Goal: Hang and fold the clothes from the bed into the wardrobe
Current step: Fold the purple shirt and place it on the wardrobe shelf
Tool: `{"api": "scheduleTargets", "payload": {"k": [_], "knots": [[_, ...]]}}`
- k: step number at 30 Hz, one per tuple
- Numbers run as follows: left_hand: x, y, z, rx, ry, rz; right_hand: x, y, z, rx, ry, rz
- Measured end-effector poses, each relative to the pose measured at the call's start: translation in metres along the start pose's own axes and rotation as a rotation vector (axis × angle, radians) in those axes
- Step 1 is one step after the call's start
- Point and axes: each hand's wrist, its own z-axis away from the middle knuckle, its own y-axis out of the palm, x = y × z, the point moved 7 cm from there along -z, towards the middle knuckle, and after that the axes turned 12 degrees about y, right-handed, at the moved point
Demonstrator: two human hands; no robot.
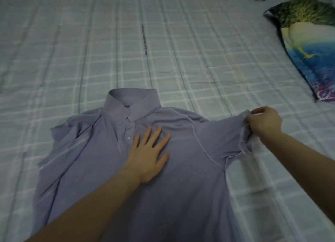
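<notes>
Shirt spread on the bed, ready for folding

The left hand [150, 151] lies flat with straight fingers on the chest of the grey shirt [181, 187] — thin, soft cloth that probably slips and creases easily. The right hand [264, 120] pinches the sleeve hem [243, 131], a good hold. Farther away, on the checked sheet [199, 51], lies a pillow [311, 42].

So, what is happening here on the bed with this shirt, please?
A person is laying out a grey-blue short-sleeved collared shirt flat, front side up, on a bed with a pale checked sheet. The left hand presses flat on the chest, beside the button line. The right hand pinches the hem of the shirt's right-side sleeve and holds it stretched outward. The other sleeve lies crumpled. No fold is made yet. A printed colourful pillow lies at the far right.
</notes>
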Motion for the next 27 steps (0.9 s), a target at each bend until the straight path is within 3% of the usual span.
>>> {"api": "scheduleTargets", "payload": {"k": [4, 9, 11, 14, 17, 23, 25, 27], "knots": [[0.036, -0.018, 0.042, -0.124, 0.040, -0.022, 0.045, -0.006, 0.066, -0.032, -0.338, -0.054], [0.127, -0.037, 0.117, -0.184, -0.071, -0.187, 0.079, 0.078, 0.197, 0.503, -0.805, 0.197], [0.155, -0.045, 0.144, -0.189, -0.079, -0.244, 0.076, 0.106, 0.227, 0.434, -0.936, 0.379], [0.190, -0.046, 0.176, -0.176, -0.218, -0.172, 0.061, 0.125, 0.234, 0.229, -0.788, 0.438], [0.219, -0.037, 0.191, -0.164, -0.393, 0.054, 0.014, 0.160, 0.236, 0.328, -0.527, 0.631], [0.250, -0.048, 0.221, -0.592, -0.649, 0.633, 0.014, 0.175, 0.229, 0.334, -0.363, 0.912], [0.263, -0.048, 0.248, -0.635, -0.797, 0.697, 0.040, 0.170, 0.242, 0.224, -0.381, 0.970], [0.275, -0.048, 0.277, -0.605, -0.868, 0.624, 0.085, 0.170, 0.275, 0.127, -0.588, 0.860]]}}
